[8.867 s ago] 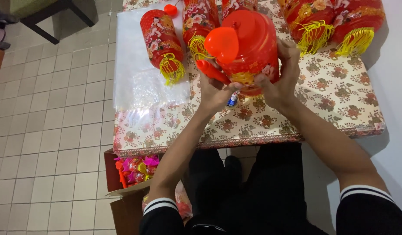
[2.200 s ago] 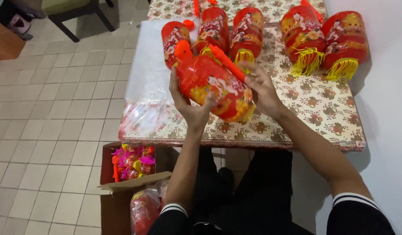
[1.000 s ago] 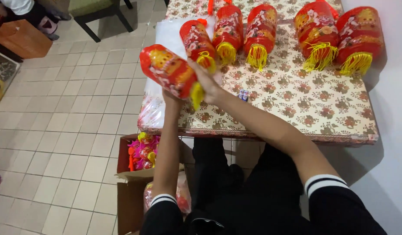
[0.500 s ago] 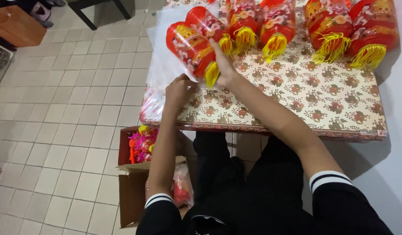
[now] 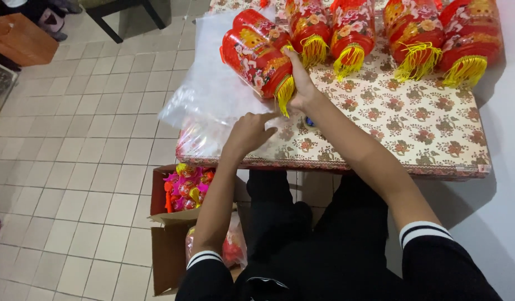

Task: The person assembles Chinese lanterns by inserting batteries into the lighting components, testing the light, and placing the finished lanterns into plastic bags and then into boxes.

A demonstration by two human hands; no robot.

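Observation:
My right hand (image 5: pixel 302 88) grips the tassel end of a red cylindrical lantern (image 5: pixel 254 60) with yellow fringe and holds it over the left part of the table. My left hand (image 5: pixel 247 131) rests with fingers spread on a clear plastic bag (image 5: pixel 213 92) that lies at the table's left edge, just below the lantern. Several more red lanterns (image 5: pixel 352 30) with yellow tassels lie in a row along the far side of the table.
The table wears a floral cloth (image 5: pixel 413 128). An open cardboard box (image 5: pixel 173 223) with pink and yellow trinkets (image 5: pixel 186 187) stands on the tiled floor under the table's left corner. A wooden stool (image 5: pixel 20 39) and a dark chair (image 5: pixel 123 11) stand at the far left.
The lantern has come down toward the row at the left of the table, held by my right hand alone. My left hand has let go of it and dropped onto the plastic bag.

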